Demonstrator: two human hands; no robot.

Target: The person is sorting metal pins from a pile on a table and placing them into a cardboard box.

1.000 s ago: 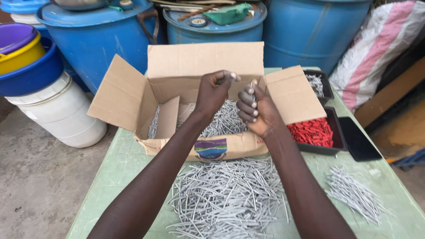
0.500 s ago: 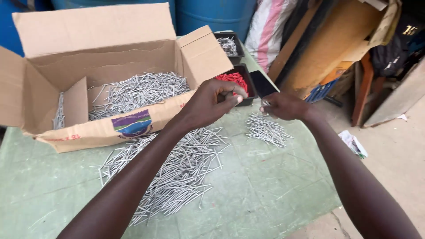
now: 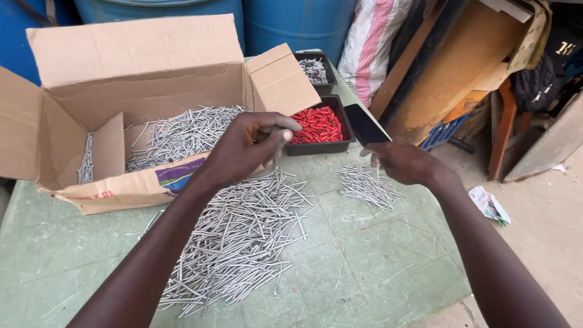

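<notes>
Green table [image 3: 364,267], mid-frame: left hand [image 3: 249,146] pinched shut above the nail heap [image 3: 237,237]; right hand [image 3: 404,163] (fingers curled, grip unclear) over the small pile [image 3: 364,185].

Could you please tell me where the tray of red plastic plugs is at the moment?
In the head view, the black tray of red plugs sits on the green table, just right of the cardboard box, beyond the left hand.

Two hands: left hand [image 3: 252,146], right hand [image 3: 405,163]. One open cardboard box [image 3: 136,67]. Two black trays: red-plug tray [image 3: 318,126], upper tray [image 3: 314,70] (holds nails). Two loose nail piles on tabletop: big pile [image 3: 243,234], small pile [image 3: 366,184]. Two blue barrels [image 3: 297,21] along top edge.
</notes>
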